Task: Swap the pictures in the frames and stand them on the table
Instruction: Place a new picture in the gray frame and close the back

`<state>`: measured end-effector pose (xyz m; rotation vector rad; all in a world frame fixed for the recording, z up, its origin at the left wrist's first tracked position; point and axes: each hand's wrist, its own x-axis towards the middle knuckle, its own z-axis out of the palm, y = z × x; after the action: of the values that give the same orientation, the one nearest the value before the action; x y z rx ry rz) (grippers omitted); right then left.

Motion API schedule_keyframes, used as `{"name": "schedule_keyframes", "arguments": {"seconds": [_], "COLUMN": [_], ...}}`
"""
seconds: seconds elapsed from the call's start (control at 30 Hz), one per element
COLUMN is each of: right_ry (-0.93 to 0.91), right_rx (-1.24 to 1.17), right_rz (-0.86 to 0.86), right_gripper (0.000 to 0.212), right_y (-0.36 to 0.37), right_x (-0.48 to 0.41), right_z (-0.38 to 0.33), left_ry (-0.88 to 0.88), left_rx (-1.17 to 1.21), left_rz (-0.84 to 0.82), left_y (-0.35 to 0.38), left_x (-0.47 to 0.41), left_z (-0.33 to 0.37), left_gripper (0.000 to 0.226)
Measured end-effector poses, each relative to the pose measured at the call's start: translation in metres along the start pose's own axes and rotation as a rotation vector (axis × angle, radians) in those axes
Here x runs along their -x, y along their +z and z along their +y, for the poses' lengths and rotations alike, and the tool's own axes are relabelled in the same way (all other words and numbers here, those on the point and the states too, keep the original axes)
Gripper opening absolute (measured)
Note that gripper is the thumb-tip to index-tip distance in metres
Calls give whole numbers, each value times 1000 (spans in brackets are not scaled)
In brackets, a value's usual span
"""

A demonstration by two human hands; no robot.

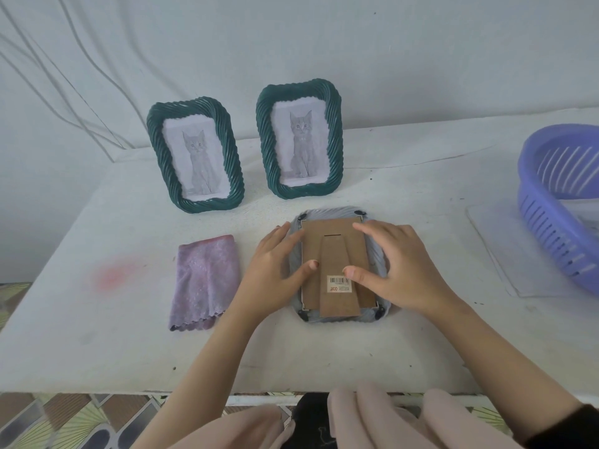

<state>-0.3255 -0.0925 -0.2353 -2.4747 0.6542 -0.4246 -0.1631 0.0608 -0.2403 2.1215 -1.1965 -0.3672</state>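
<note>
A pale grey frame [337, 213] lies face down at the table's middle, its brown cardboard back [334, 254] and folded stand facing up, with a barcode sticker near the bottom. My left hand [275, 270] rests on the frame's left side, thumb on the cardboard. My right hand [398, 267] lies over its right side, fingers spread, thumb beside the sticker. Two dark green twisted-rim frames stand upright behind, the left green frame [194, 163] and the right green frame [299, 139], each showing a grey kitten picture.
A folded lilac cloth [204, 280] lies left of the face-down frame. A purple plastic basket [564, 202] sits at the right edge on a clear sheet. The white table [97, 335] ends near me; a white curtain hangs behind.
</note>
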Motion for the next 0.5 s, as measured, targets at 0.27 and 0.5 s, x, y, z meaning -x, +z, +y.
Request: {"name": "schedule_keyframes", "arguments": {"seconds": [0.27,0.5], "right_ry": [77,185], "right_rx": [85,178], "right_rz": [-117,-288], "right_gripper": [111,134], "right_y": [-3,-11], "right_x": [-11,-27], "right_z": [2,2], "left_ry": [16,-43], "left_rx": [-1,19], "left_rz": [-61,14], "left_y": [-1,9], "left_x": [-14,-20], "left_z": [-2,0], "left_gripper": [83,81]}}
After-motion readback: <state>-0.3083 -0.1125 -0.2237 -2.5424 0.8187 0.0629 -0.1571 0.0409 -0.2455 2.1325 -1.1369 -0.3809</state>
